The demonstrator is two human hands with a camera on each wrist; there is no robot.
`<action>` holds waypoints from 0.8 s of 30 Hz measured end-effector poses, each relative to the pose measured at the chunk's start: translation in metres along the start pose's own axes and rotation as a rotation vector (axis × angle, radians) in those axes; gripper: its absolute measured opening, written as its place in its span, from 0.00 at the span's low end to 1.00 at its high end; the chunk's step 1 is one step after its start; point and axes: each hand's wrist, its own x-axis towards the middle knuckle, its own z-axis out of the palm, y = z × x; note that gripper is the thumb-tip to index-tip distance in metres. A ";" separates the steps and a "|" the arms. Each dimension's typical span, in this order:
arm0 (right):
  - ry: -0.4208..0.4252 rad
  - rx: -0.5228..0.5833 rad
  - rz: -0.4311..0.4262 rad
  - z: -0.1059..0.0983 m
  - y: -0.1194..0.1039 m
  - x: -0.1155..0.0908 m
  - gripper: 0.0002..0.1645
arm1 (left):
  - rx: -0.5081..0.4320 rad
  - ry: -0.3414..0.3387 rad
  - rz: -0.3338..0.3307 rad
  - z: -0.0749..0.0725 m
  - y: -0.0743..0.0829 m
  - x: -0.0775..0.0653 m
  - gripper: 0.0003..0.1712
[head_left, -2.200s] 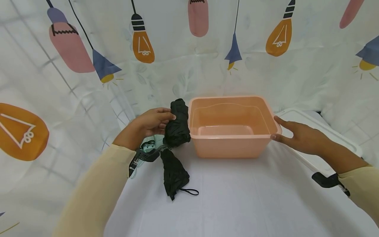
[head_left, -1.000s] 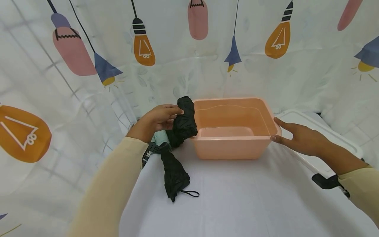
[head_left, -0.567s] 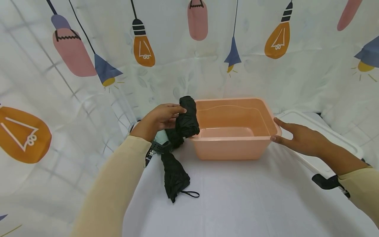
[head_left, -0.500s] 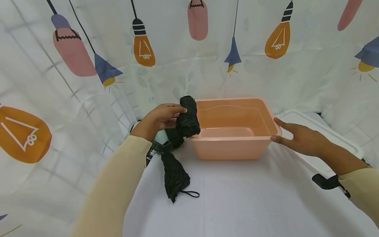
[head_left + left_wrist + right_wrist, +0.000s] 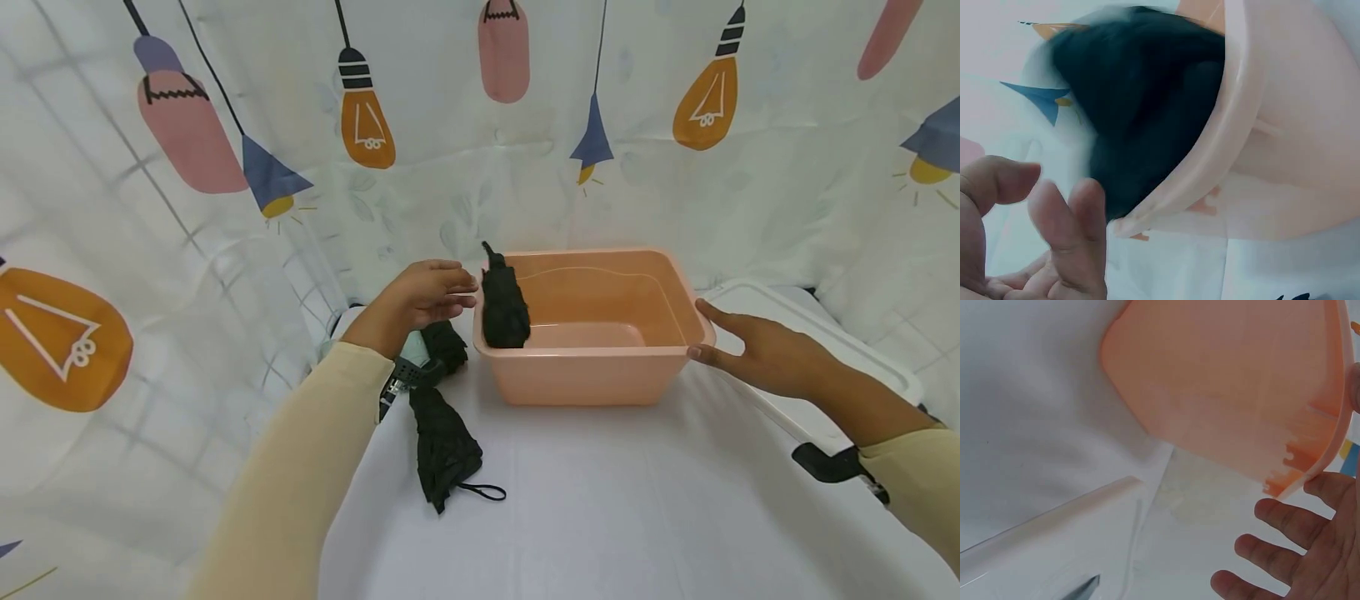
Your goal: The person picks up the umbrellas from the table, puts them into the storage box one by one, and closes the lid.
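A folded black umbrella (image 5: 505,310) leans inside the left end of a peach plastic tub (image 5: 577,379). My left hand (image 5: 431,296) is beside it at the tub's left rim, fingers apart from the umbrella. The left wrist view shows the umbrella (image 5: 1141,106) blurred behind the rim, and the hand (image 5: 1060,237) with nothing between thumb and fingers. At the tub's right rim my right hand (image 5: 765,350) touches the edge with thumb and index finger. In the right wrist view that hand's other fingers (image 5: 1272,556) are spread, off the tub.
Another folded black umbrella (image 5: 446,446) with a wrist loop lies on the white-covered table (image 5: 585,500), left of the tub. More black fabric (image 5: 444,346) and a pale green item (image 5: 414,350) are partly hidden behind my left wrist. A white lid (image 5: 870,358) lies at the right.
My left hand has carried the umbrella rightward over the tub's left rim and let go of it. The umbrella has tipped down into the tub. My right hand has stayed at the rim.
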 end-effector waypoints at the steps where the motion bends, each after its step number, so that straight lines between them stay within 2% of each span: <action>1: 0.002 0.001 0.000 0.000 0.000 0.000 0.57 | -0.016 0.001 -0.004 0.000 0.000 0.000 0.39; 13: -0.010 0.008 0.013 0.001 0.000 0.001 0.59 | 0.016 0.028 -0.074 -0.020 -0.019 -0.004 0.42; 24: -0.006 0.012 0.005 0.001 0.000 0.001 0.58 | -0.005 0.003 -0.101 -0.032 -0.040 -0.008 0.43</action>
